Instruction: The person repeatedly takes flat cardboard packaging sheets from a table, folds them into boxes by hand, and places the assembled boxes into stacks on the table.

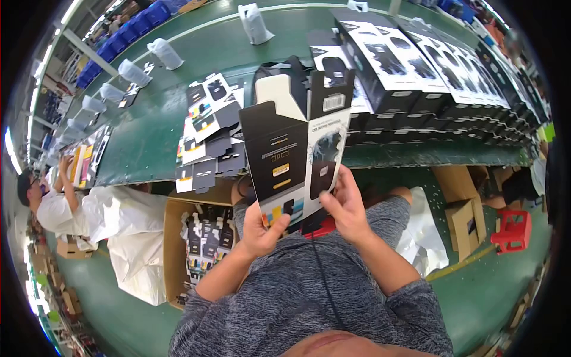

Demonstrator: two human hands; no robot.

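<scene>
An unfolded black and white printed box (278, 156) stands upright between my hands, its top flaps open. My left hand (263, 231) grips its lower left corner, thumb on the coloured strip. My right hand (347, 205) holds the lower right edge, thumb on the white panel. Beyond it, on the green table (140, 149), lies a pile of flat printed box blanks (208, 128). Behind the held box is a dark item (290, 66), partly hidden.
Stacked finished boxes (410, 59) fill the right of the table. White-wrapped items (256, 25) stand along the far side. A carton (175, 244) of flat boxes is at lower left, a red stool (513, 231) at right. A co-worker (56, 208) sits at far left.
</scene>
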